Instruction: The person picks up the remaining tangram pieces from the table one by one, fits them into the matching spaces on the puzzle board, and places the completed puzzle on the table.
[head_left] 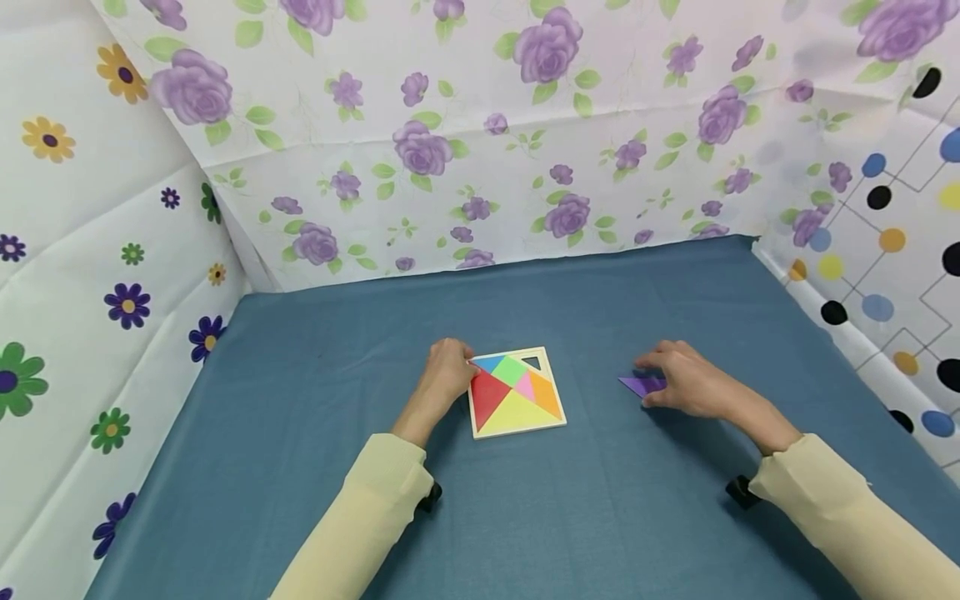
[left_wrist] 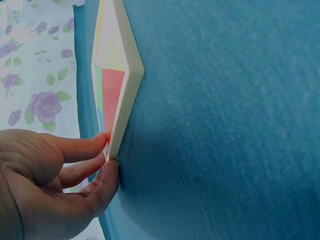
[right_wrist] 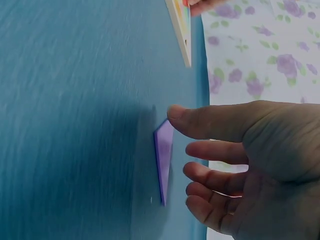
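A square wooden tangram tray (head_left: 517, 432) lies on the cloth, holding red, yellow, green, blue, pink and orange pieces. Its far right corner has bare wood with a small dark triangular opening (head_left: 531, 363). My left hand (head_left: 447, 368) pinches the tray's left edge near the far corner, thumb on the top and fingers at the side in the left wrist view. To the right of the tray, a purple triangle piece (head_left: 640, 384) lies on the cloth. Over it hovers my right hand (head_left: 692, 382), thumb and fingers spread; in the right wrist view the thumb tip overlaps the piece's upper end (right_wrist: 164, 155).
Blue cloth (head_left: 315, 500) covers the table. A white sheet with purple roses (head_left: 420, 150) hangs behind it. Flower-patterned cloth (head_left: 82, 275) rises on the left, dotted cloth (head_left: 877, 308) on the right. Both forearms wear pale yellow sleeves (head_left: 367, 508).
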